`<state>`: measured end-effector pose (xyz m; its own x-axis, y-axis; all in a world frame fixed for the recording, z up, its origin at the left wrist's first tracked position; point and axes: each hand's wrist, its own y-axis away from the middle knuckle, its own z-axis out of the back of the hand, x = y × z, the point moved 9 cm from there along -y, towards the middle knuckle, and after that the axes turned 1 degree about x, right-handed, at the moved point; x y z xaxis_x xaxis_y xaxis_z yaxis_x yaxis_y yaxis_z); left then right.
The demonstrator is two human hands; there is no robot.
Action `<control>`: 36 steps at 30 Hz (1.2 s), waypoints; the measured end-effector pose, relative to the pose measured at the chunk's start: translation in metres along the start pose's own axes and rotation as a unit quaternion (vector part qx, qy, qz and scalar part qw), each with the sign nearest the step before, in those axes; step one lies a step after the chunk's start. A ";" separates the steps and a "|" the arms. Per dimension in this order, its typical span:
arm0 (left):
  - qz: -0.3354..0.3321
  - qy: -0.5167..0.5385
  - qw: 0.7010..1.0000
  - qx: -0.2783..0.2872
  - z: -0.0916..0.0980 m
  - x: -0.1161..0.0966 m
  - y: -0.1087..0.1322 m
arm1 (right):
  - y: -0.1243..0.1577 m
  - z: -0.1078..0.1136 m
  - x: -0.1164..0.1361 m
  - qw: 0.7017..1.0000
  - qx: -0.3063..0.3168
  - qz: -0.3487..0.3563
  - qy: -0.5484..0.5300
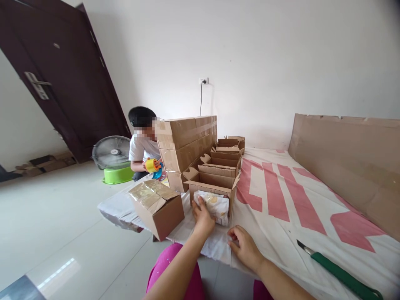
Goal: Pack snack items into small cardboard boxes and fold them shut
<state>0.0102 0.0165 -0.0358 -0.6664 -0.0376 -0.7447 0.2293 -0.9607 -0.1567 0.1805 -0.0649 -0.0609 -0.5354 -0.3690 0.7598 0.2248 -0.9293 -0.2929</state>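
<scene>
A white printed packet (215, 207) stands against the front of the nearest open cardboard box (191, 192). My left hand (202, 216) has its fingers on the packet's left side. Just right of the packet, my right hand (245, 246) is over the cloth-covered table edge with fingers loosely curled and nothing in them. Behind the nearest box, more open boxes (220, 160) stand in a row, flaps up. To the left sits a taped carton (158, 208), tilted at the table's edge. A green-handled cutter (343, 273) lies at the right, its blade showing.
Taped cartons (187, 146) are stacked beside the row. A person (142, 143) behind them holds a yellow toy (152, 165). A fan (114, 152) stands near a green basin (118, 175). A large cardboard sheet (346, 158) stands along the right side.
</scene>
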 end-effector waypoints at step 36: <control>-0.340 0.129 0.913 -0.185 0.075 -0.072 0.022 | -0.023 -0.010 0.015 0.998 -0.064 -0.014 0.000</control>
<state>0.0100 -0.0225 0.0625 -0.5657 0.6448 -0.5140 0.0800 -0.5775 -0.8125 0.1596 -0.0491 -0.0483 -0.5403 -0.3419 0.7689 0.1034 -0.9338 -0.3426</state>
